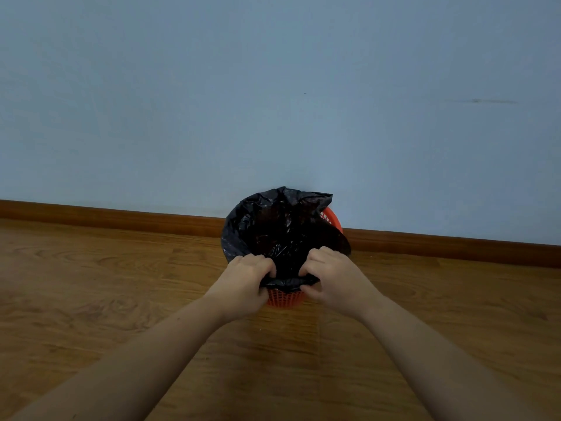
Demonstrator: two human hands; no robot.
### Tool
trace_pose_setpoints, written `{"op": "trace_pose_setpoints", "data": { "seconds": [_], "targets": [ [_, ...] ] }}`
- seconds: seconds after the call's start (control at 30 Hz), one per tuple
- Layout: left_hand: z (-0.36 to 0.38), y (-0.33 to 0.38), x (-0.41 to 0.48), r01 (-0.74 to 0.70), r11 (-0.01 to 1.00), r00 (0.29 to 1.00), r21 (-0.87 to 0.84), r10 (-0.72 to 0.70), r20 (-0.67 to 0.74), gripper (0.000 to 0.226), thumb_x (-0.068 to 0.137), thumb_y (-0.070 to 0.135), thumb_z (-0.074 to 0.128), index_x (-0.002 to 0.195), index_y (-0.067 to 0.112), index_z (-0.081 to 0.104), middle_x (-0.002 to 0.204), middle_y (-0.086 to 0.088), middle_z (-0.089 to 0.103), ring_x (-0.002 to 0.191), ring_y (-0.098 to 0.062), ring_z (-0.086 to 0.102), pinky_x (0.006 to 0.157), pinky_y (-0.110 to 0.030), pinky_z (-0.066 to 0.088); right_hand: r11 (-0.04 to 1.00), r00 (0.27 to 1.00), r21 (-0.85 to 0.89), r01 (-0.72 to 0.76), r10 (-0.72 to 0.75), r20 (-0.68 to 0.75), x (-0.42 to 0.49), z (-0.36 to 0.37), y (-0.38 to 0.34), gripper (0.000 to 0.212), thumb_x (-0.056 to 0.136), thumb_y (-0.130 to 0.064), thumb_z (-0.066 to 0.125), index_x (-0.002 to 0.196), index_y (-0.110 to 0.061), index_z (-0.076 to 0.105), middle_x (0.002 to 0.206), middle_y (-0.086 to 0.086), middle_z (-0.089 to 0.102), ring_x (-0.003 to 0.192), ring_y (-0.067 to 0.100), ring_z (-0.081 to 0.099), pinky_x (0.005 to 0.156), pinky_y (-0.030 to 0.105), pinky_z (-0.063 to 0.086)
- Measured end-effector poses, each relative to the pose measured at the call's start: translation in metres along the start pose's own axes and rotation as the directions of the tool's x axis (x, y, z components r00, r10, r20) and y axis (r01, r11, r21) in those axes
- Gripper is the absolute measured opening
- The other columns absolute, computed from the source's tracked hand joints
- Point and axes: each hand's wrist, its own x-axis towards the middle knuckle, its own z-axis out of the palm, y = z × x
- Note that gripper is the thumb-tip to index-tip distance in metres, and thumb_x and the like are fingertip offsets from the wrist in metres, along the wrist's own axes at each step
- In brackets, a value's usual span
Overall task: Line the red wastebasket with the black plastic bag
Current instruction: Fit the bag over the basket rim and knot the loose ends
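A red mesh wastebasket (284, 299) stands on the floor against the wall. A black plastic bag (273, 226) sits inside it with its mouth spread open, draped over the left and near rim. At the far right a stretch of red rim (331, 218) shows bare, and the bag's edge stands up loose above it. My left hand (244, 284) and my right hand (334, 278) both grip the bag's near edge, folded over the near rim, close together.
The wooden floor (121, 299) stretches to both sides. A brown skirting board (121, 218) runs along the foot of a pale blue wall (273, 86) right behind the wastebasket.
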Motion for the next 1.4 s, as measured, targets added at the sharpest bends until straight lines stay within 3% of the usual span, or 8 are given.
{"op": "trace_pose_setpoints", "data": {
  "seconds": [0.17, 0.37, 0.5, 0.63, 0.83, 0.9, 1.0, 1.4],
  "targets": [
    [0.006, 0.015, 0.002, -0.085, 0.996, 0.993, -0.026, 0.083, -0.083, 0.032, 0.075, 0.037, 0.061, 0.102, 0.023, 0.054, 0.097, 0.007, 0.054, 0.090, -0.009, 0.043, 0.081, -0.022, 0.030, 0.990, 0.996, 0.113, -0.080, 0.084, -0.028, 0.004, 0.007, -0.006, 0.014, 0.079, -0.020, 0.065, 0.091, -0.013, 0.064, 0.091, 0.000, 0.058, 0.086, 0.013, 0.047, 0.078, 0.029, 0.043],
    [0.011, 0.017, 0.007, 0.051, 0.994, 0.995, -0.092, -0.059, -0.085, 0.013, 0.080, 0.014, 0.057, 0.093, 0.016, 0.059, 0.093, 0.000, 0.060, 0.088, -0.016, 0.050, 0.081, -0.026, 0.038, 0.989, 0.992, 0.113, -0.096, 0.104, -0.070, 0.003, 0.010, -0.005, 0.012, 0.080, -0.025, 0.064, 0.089, -0.018, 0.064, 0.089, -0.005, 0.056, 0.084, 0.007, 0.043, 0.078, 0.021, 0.028],
    [0.009, 0.012, 0.006, 0.059, 0.994, 0.995, -0.092, -0.066, -0.075, 0.018, 0.076, 0.006, 0.056, 0.089, 0.018, 0.059, 0.089, 0.004, 0.058, 0.087, -0.016, 0.050, 0.081, -0.026, 0.033, 0.996, 0.996, 0.013, -0.086, 0.086, -0.039, -0.002, 0.006, 0.004, 0.010, 0.079, -0.023, 0.064, 0.087, -0.017, 0.063, 0.086, -0.003, 0.057, 0.086, 0.014, 0.049, 0.087, 0.027, 0.033],
    [0.004, 0.009, 0.007, 0.064, 0.995, 0.996, -0.079, -0.068, -0.050, 0.022, 0.073, 0.001, 0.053, 0.083, 0.021, 0.056, 0.084, 0.009, 0.052, 0.086, -0.016, 0.048, 0.078, -0.025, 0.029, 0.990, 0.990, 0.049, -0.130, 0.133, -0.054, -0.004, 0.005, 0.008, 0.008, 0.079, -0.023, 0.064, 0.085, -0.018, 0.063, 0.087, -0.005, 0.057, 0.086, 0.012, 0.049, 0.082, 0.027, 0.035],
    [0.002, 0.010, 0.008, 0.000, 1.000, 0.995, -0.029, -0.003, -0.096, 0.029, 0.073, 0.026, 0.063, 0.101, 0.022, 0.055, 0.097, 0.008, 0.053, 0.091, -0.009, 0.041, 0.085, -0.025, 0.031, 0.981, 0.980, 0.106, -0.165, 0.175, -0.098, -0.003, 0.010, 0.003, 0.010, 0.078, -0.025, 0.068, 0.081, -0.016, 0.064, 0.086, -0.004, 0.059, 0.086, 0.013, 0.051, 0.080, 0.026, 0.033],
    [0.004, 0.016, 0.010, -0.018, 0.997, 0.995, -0.073, 0.011, -0.101, 0.028, 0.074, 0.032, 0.065, 0.099, 0.023, 0.056, 0.096, 0.008, 0.055, 0.089, -0.007, 0.041, 0.083, -0.024, 0.032, 0.971, 0.971, 0.140, -0.191, 0.208, -0.117, -0.002, 0.014, 0.000, 0.011, 0.079, -0.027, 0.067, 0.083, -0.017, 0.065, 0.089, -0.003, 0.061, 0.089, 0.013, 0.052, 0.083, 0.027, 0.033],
    [0.007, 0.024, 0.013, 0.006, 0.987, 0.998, -0.160, -0.016, -0.065, 0.014, 0.077, 0.025, 0.066, 0.090, 0.022, 0.060, 0.089, 0.006, 0.058, 0.086, -0.013, 0.049, 0.081, -0.028, 0.039, 0.971, 0.969, 0.145, -0.191, 0.211, -0.132, 0.000, 0.019, -0.007, 0.013, 0.080, -0.027, 0.065, 0.087, -0.016, 0.065, 0.093, -0.002, 0.062, 0.092, 0.014, 0.052, 0.086, 0.029, 0.034],
    [0.002, 0.018, 0.016, 0.105, 0.971, 0.994, -0.213, -0.103, 0.020, 0.014, 0.076, 0.017, 0.070, 0.085, 0.020, 0.060, 0.093, 0.003, 0.059, 0.090, -0.014, 0.051, 0.085, -0.032, 0.045, 0.998, 0.984, 0.035, -0.053, 0.059, -0.169, -0.012, -0.006, 0.007, 0.010, 0.070, -0.001, 0.071, 0.076, -0.005, 0.064, 0.079, 0.008, 0.060, 0.075, 0.023, 0.055, 0.060, 0.037, 0.051]
  ]
}}
